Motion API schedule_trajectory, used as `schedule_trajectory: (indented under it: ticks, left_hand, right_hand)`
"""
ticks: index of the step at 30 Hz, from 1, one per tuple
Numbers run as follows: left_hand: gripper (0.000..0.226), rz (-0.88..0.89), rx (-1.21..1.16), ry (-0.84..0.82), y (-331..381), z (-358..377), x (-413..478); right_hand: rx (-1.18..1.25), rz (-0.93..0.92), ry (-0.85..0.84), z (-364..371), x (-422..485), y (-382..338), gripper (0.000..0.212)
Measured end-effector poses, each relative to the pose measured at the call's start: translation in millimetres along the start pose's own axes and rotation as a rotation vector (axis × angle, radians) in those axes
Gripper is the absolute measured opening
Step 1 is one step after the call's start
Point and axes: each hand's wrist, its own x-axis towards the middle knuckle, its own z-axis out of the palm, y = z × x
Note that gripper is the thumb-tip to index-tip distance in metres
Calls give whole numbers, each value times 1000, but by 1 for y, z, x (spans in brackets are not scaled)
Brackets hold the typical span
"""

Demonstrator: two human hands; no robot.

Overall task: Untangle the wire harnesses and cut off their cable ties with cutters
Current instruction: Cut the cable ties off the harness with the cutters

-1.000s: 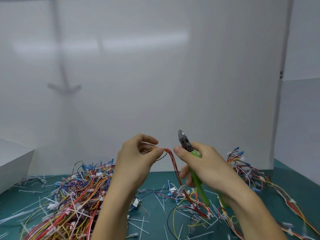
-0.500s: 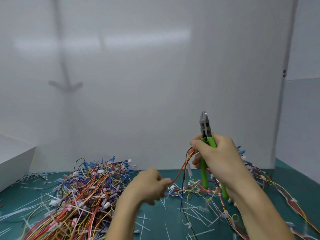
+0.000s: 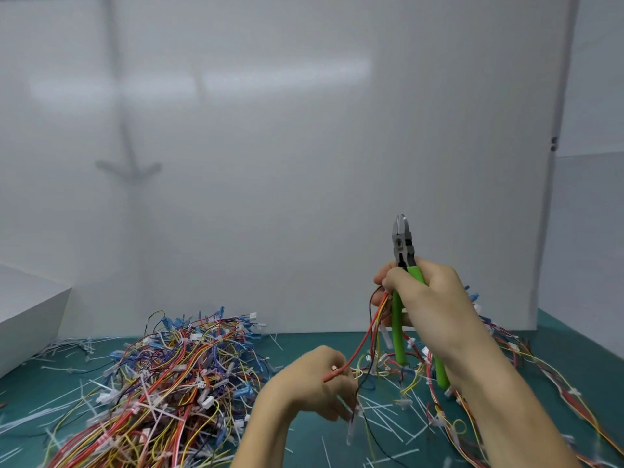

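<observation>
I have the right hand (image 3: 429, 298) raised right of centre, its grip wrapped round the green handles of the cutters (image 3: 402, 244). They stand nearly upright with the grey jaws pointing up and closed together. The same hand also pinches a few thin wires, red, yellow and black, just beside the handles.

From there the red wire (image 3: 358, 347) runs taut down and to the left to the left hand (image 3: 314, 383), low in the centre of the frame. That grip pinches the wire near its end, and a short red stub pokes out on the hand's left side. The rest of that harness (image 3: 415, 366) hangs below the right hand and spreads onto the bench (image 3: 320, 337) in the lower right.

In the lower left I see the big tangled pile of harnesses (image 3: 162, 373), red, yellow, blue and purple, with white connectors and ties mixed through it. Cut cable ties (image 3: 385, 417) lie scattered on the teal surface around both hands. A white panel (image 3: 304, 146) closes the back, and a white box (image 3: 27, 315) sits at the left edge.
</observation>
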Motion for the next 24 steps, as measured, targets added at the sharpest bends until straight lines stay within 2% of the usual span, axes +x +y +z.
schedule_trajectory:
  ticks: [4,6,9,13,14,16,18,24]
  left_hand:
    - [10,47,-333,281,3,-10,-4]
    - [13,65,-526,365,7,-17,-9]
    - [19,86,-784,385,11,-26,-16]
    - [22,115,-913,361,16,-33,-23]
    - [25,118,-869,375,17,-34,-24]
    - [30,99,-599,482,18,-34,-24]
    - [26,118,-367,609,19,-32,-25]
    - [13,95,187,799,20,-29,-28]
  right_hand:
    - [-124,11,-27,-4,2,2,17]
    - [-210,20,-68,-7,2,3,17]
    - [-358,32,-151,-11,2,5,17]
    - [-546,45,-231,-13,2,6,19]
    - [-568,48,-253,-12,1,7,18]
    - [-569,63,-312,-10,0,7,17]
    - [-556,71,-350,-7,-1,6,16]
    - [-558,56,-355,-5,-2,6,16]
